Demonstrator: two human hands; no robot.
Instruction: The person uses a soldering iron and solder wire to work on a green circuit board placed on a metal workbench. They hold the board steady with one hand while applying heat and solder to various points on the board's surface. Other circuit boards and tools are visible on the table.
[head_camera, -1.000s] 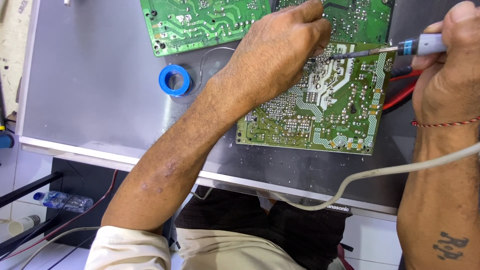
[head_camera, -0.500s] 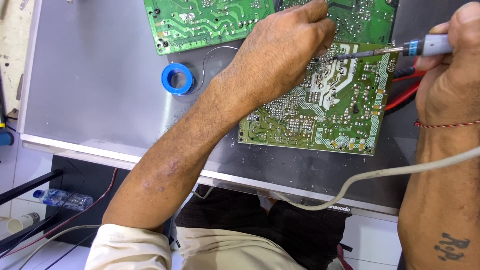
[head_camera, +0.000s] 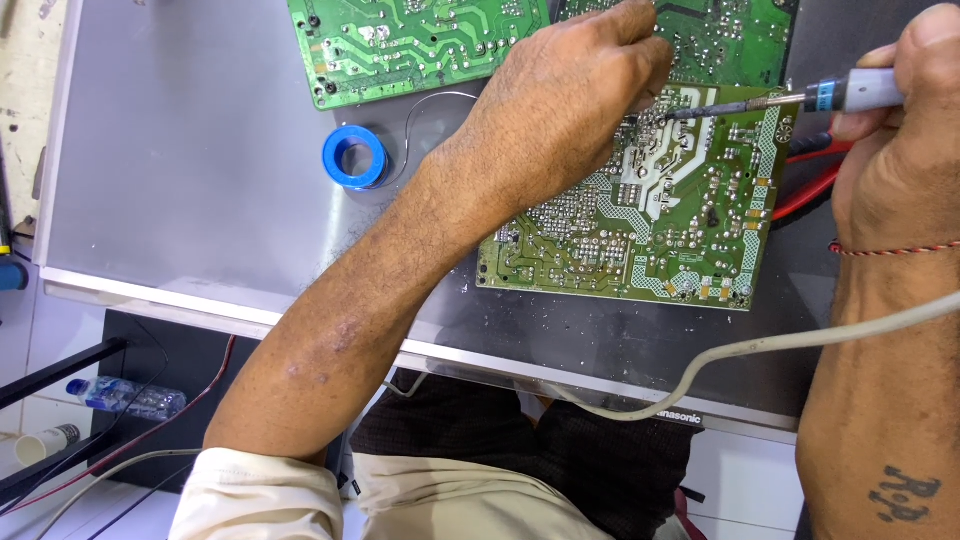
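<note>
My left hand rests with curled fingers on a green circuit board, solder side up, on a grey metal panel. Its fingertips pinch something near the board's top; a thin solder wire loops from there toward a blue solder spool. My right hand grips a soldering iron with a grey-blue handle, its tip touching the board just beside my left fingers. The iron's white cord trails down and left across my right forearm.
A second green circuit board lies at the top. Red leads lie right of the board. Below the panel's edge, a plastic bottle, a small white tube and cables lie on the white floor. My dark-clothed lap sits below.
Both hands stay on the board; the view has shifted slightly. The iron tip remains at the same spot beside my left fingers.
</note>
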